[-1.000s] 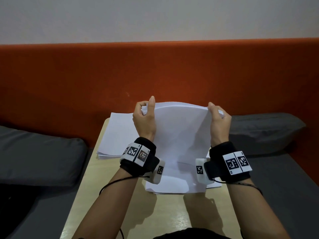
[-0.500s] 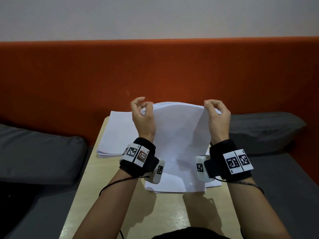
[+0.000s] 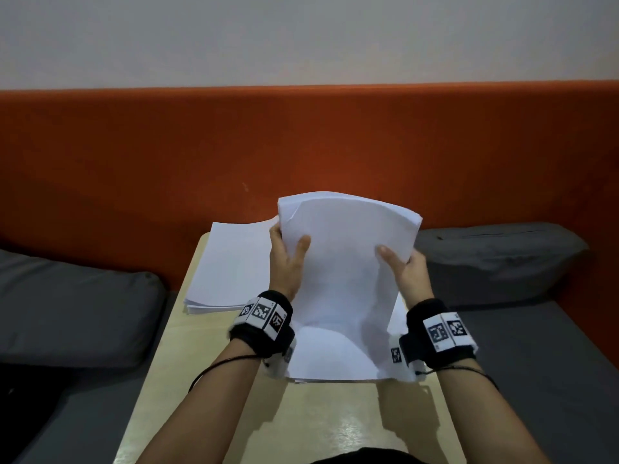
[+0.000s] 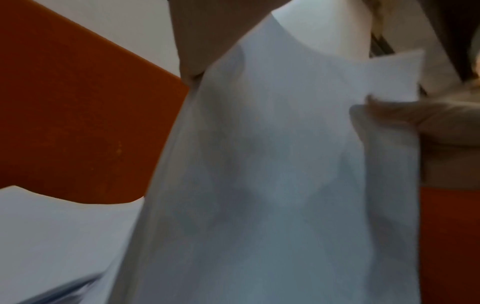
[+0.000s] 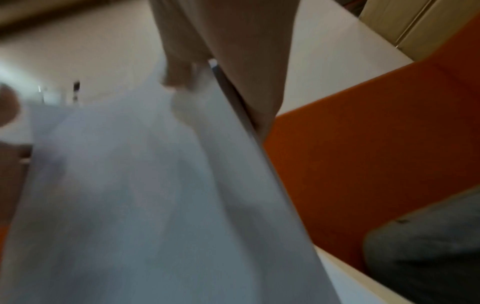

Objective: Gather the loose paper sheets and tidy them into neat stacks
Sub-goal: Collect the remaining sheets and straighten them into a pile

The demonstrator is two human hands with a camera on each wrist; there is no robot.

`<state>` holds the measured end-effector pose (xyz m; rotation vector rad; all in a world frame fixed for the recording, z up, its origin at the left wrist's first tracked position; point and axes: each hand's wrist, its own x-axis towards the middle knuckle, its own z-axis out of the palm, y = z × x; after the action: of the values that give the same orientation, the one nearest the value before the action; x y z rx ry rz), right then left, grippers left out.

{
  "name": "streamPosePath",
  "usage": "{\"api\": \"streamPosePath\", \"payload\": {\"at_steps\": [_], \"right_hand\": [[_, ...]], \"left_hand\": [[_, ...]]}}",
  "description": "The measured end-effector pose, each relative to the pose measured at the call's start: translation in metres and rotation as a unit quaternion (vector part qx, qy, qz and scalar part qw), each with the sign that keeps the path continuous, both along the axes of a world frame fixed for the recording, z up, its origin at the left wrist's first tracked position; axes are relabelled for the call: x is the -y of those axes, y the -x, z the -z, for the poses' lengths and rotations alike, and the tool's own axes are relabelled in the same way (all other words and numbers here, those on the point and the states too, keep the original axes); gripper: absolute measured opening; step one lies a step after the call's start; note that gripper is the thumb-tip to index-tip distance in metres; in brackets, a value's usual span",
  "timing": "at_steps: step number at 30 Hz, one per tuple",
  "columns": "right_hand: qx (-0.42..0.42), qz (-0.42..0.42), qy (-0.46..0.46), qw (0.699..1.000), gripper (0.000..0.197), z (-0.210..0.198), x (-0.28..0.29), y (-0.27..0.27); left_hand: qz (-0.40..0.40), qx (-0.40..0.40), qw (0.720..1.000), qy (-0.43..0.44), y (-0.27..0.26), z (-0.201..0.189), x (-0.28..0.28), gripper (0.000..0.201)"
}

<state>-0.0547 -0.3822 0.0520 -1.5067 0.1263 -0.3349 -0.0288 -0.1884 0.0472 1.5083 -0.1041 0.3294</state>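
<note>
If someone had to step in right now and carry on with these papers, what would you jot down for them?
Left hand: grips the left edge of the held bundle of sheets, thumb on its front.
Right hand: grips the right edge the same way.
The bundle stands upright and bowed, its bottom edge on or just above the near pile on the wooden table.
Another stack lies flat at the far left of the table and looks fairly square.
Done: one stack laid aside.
Left: probably square up the bundle, lay it flat, then tidy the near pile.
</note>
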Motion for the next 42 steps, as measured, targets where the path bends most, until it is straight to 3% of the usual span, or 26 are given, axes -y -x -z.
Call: {"api": "streamPosePath", "payload": {"at_steps": [2, 3, 8, 12, 15, 18, 21, 24, 28, 30, 31, 34, 35, 37, 42], "right_hand": [[-0.005, 0.023, 0.01, 1.0, 0.015, 0.009, -0.004, 0.001], [0.008, 0.03, 0.003, 1.0, 0.012, 0.004, -0.007, 0.002], [0.101, 0.019, -0.033, 0.994, 0.008, -0.039, -0.006, 0.006], [0.083, 0.002, -0.034, 0.996, 0.006, -0.038, -0.003, 0.012], [0.014, -0.018, -0.045, 0.999, 0.007, -0.013, -0.004, 0.017], [-0.04, -0.067, -0.03, 0.997, 0.023, 0.019, -0.004, 0.02], [-0.122, -0.056, 0.009, 0.991, 0.01, 0.05, -0.005, 0.019], [-0.124, -0.015, 0.012, 0.992, 0.004, 0.061, -0.004, 0.016], [-0.166, -0.009, 0.052, 0.985, 0.028, 0.07, 0.012, 0.005], [-0.222, -0.023, 0.109, 0.969, 0.033, 0.08, 0.017, 0.0], [-0.254, -0.034, 0.159, 0.953, 0.035, 0.088, 0.018, -0.001], [-0.349, -0.078, 0.353, 0.865, 0.036, 0.111, 0.011, -0.002], [-0.37, -0.081, 0.401, 0.834, 0.037, 0.116, 0.007, -0.002], [-0.394, -0.068, 0.444, 0.802, 0.036, 0.117, -0.002, -0.002], [-0.387, -0.062, 0.464, 0.795, 0.034, 0.115, -0.011, 0.0]], "left_hand": [[-0.043, -0.004, 0.999, -0.023, -0.003, 0.004, 0.001, 0.017], [-0.061, 0.006, 0.998, -0.026, -0.005, 0.0, 0.0, 0.008], [-0.069, 0.073, 0.994, 0.046, 0.001, -0.046, 0.001, 0.011], [-0.054, 0.106, 0.992, 0.048, 0.001, -0.042, -0.006, 0.02], [-0.067, 0.08, 0.994, 0.018, 0.002, -0.022, -0.007, 0.022], [-0.057, 0.038, 0.997, 0.019, 0.003, -0.007, -0.008, 0.021], [-0.041, -0.015, 0.999, -0.002, 0.002, 0.013, -0.01, 0.022], [-0.032, -0.049, 0.997, -0.049, -0.003, 0.036, -0.013, 0.023], [-0.006, -0.12, 0.983, -0.14, -0.005, 0.071, -0.022, 0.03], [0.03, -0.197, 0.953, -0.227, -0.006, 0.09, -0.026, 0.039], [0.068, -0.244, 0.922, -0.293, -0.005, 0.098, -0.027, 0.047], [0.221, -0.324, 0.763, -0.514, 0.009, 0.119, -0.023, 0.069], [0.243, -0.322, 0.726, -0.557, 0.015, 0.122, -0.021, 0.074], [0.259, -0.322, 0.699, -0.584, 0.02, 0.125, -0.022, 0.08], [0.282, -0.337, 0.655, -0.615, 0.016, 0.12, -0.026, 0.086]]}}
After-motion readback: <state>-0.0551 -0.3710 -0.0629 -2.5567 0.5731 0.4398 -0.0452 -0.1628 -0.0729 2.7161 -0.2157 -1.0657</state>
